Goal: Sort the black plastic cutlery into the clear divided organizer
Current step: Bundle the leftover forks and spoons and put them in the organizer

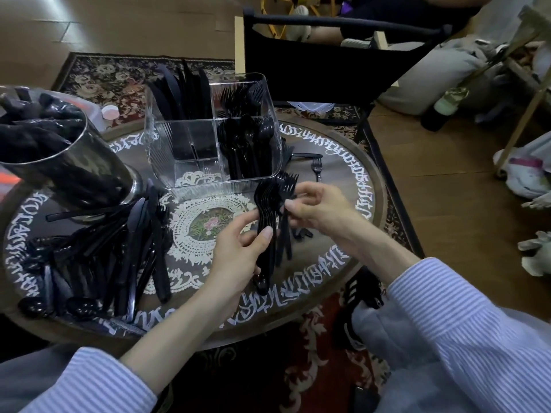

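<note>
Black plastic forks (275,204), nested in a stack, stood upright between my hands just in front of the clear organizer (214,129) near the worktop's far edge. My left hand (241,251) had its fingers wrapped around the handles low down; my right hand (316,210) pinched the tines, squaring the bundle. I judged the step was gathering forks, with knives already in the back left compartment, forks back right, spoons front right. Next called for lifting the stack over the wall into the fork compartment. Unsorted cutlery (119,257) lay at the left edge.
</note>
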